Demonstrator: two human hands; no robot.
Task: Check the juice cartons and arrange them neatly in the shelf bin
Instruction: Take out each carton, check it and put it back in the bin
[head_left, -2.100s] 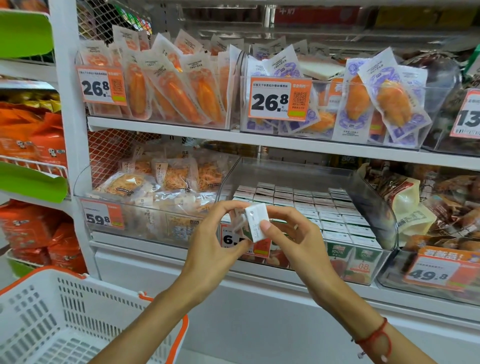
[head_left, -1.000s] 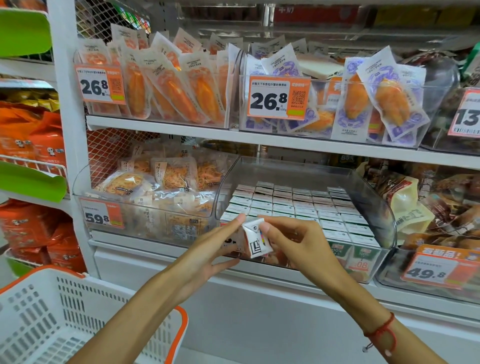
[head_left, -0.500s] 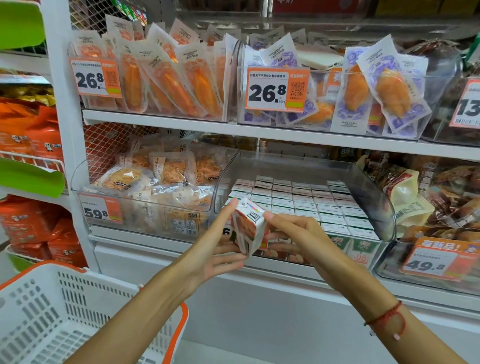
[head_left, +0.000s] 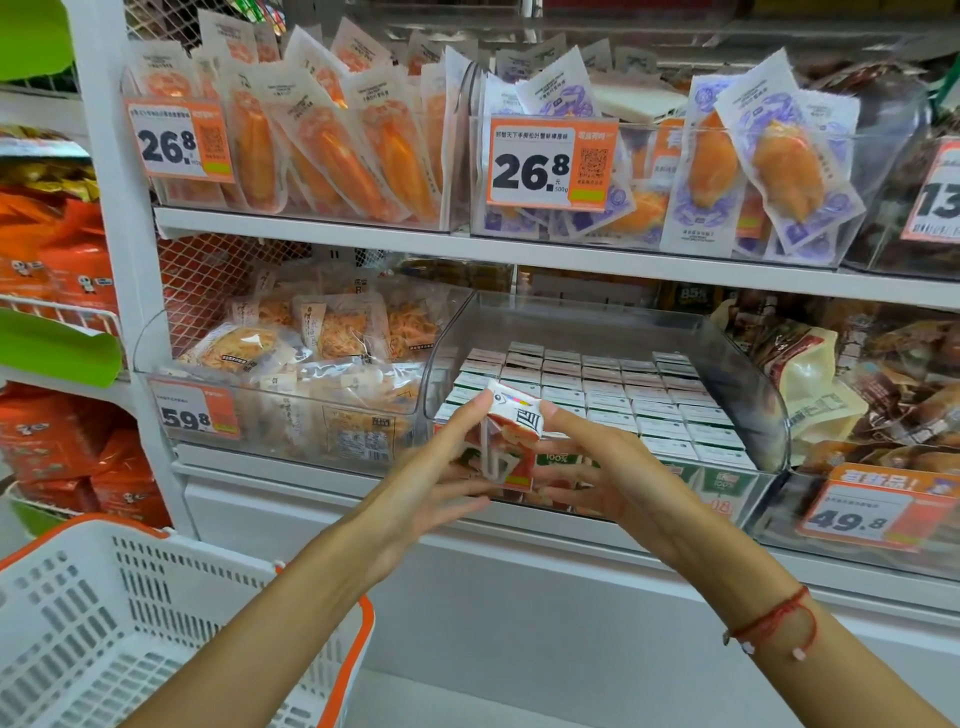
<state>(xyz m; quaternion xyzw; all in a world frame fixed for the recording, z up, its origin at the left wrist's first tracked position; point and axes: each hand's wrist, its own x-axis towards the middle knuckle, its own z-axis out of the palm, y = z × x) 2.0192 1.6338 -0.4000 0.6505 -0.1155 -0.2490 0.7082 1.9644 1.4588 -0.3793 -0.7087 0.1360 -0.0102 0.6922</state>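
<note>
In front of the clear shelf bin (head_left: 748, 364), both hands' grips, left hand (head_left: 436, 478) and right hand (head_left: 608, 467), hold a near-upright juice carton (head_left: 506, 441), top tilted right.

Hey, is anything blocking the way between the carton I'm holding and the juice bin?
Nothing visible blocks it. The juice carton, held between left hand and right hand, sits just before the clear bin, whose low front and open top are clear. Whether a free slot remains is hidden behind the carton.

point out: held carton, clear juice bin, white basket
held carton (head_left: 511, 441), head view, its red front face.
clear juice bin (head_left: 753, 395), head view, its right side wall.
white basket (head_left: 171, 551), head view, its top rim.
</note>
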